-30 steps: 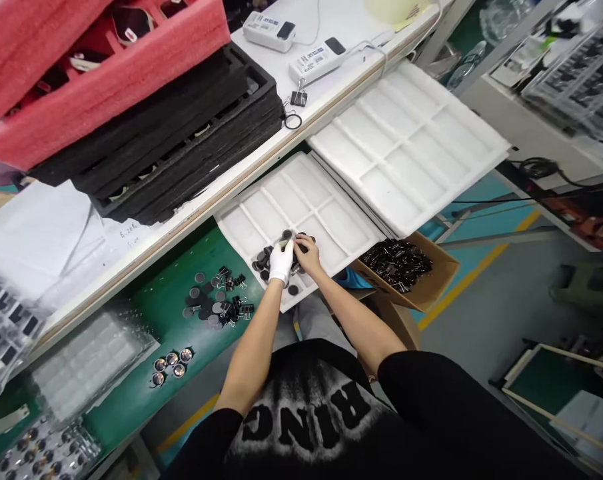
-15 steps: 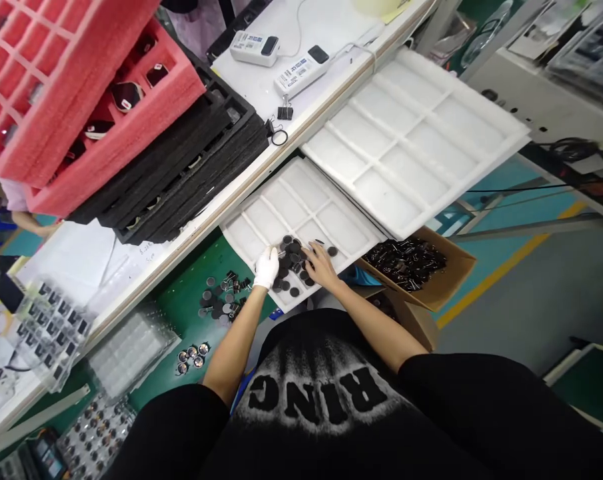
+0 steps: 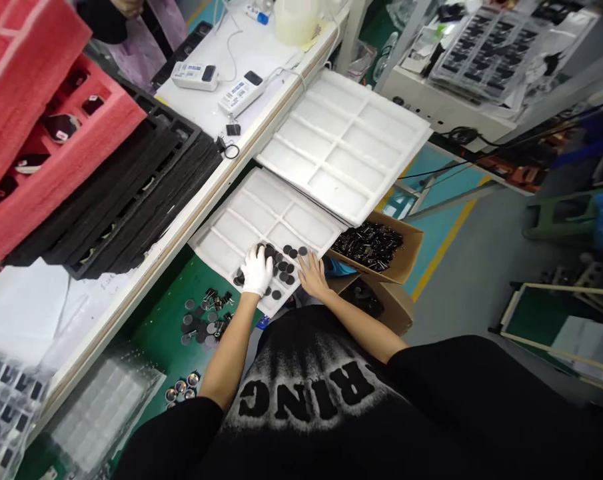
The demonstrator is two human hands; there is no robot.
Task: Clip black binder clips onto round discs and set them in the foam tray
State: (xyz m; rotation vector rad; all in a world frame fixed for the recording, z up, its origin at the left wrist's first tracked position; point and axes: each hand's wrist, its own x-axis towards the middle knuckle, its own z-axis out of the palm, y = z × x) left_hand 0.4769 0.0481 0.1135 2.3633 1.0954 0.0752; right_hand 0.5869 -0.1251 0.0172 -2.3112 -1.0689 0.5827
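Observation:
My left hand point(image 3: 256, 269), in a white glove, lies with fingers spread over a group of black discs point(image 3: 283, 267) on the white foam tray point(image 3: 236, 223). Some discs are partly covered by the glove. My bare right hand point(image 3: 312, 273) rests at the tray's right edge, fingers stretched out, beside a single disc point(image 3: 302, 251). The tray is divided by raised ribs, and the discs lie scattered over its near end. To the left, more discs point(image 3: 212, 327) lie with black binder clips point(image 3: 212, 297) on the green surface.
A second ribbed white tray point(image 3: 348, 143) sits behind the first. Cardboard boxes of black clips point(image 3: 406, 257) stand at the right. Stacked black foam point(image 3: 146, 193) and red foam trays point(image 3: 116, 113) fill the upper left shelf. Another person's hand point(image 3: 128, 7) shows at the top.
My left hand has opened out flat over the discs. My right hand has shifted toward the tray's right edge, and the discs are more spread. The camera view has turned right.

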